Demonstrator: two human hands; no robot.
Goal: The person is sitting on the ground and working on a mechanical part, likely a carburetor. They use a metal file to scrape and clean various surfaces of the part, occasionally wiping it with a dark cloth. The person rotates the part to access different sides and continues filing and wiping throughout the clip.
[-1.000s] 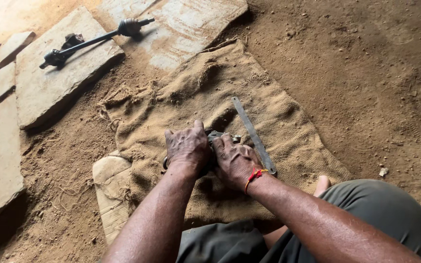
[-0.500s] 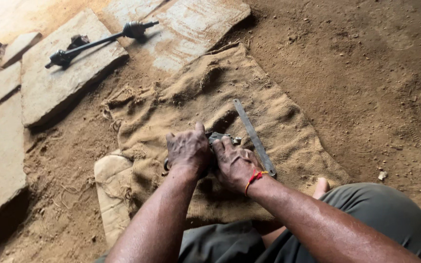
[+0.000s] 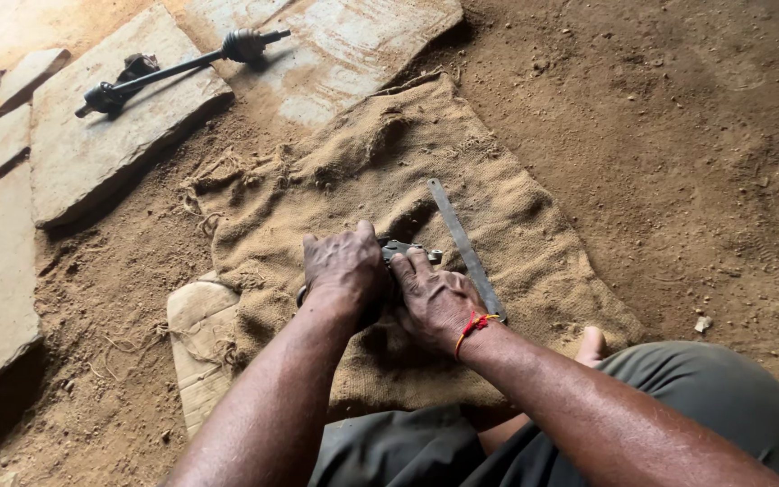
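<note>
Both my hands press together on a small dark metal part [image 3: 405,250] that lies on a burlap sack [image 3: 353,171] spread over the dirt. My left hand [image 3: 343,269] is closed over the part's left side and hides most of it. My right hand [image 3: 436,298], with a red thread at the wrist, grips the part from the right, its fingers curled on it. A flat metal strip [image 3: 463,245] lies on the sack just right of my right hand, not touched.
A long black axle shaft [image 3: 173,65] rests on stone slabs [image 3: 92,149] at the upper left. A piece of cardboard [image 3: 198,347] sticks out from under the sack's left edge. My knee in grey trousers [image 3: 705,406] is at the lower right. Loose dirt [image 3: 678,153] surrounds everything.
Both hands stay clamped on the metal part. The view has shifted only slightly; nothing was let go or picked up.
</note>
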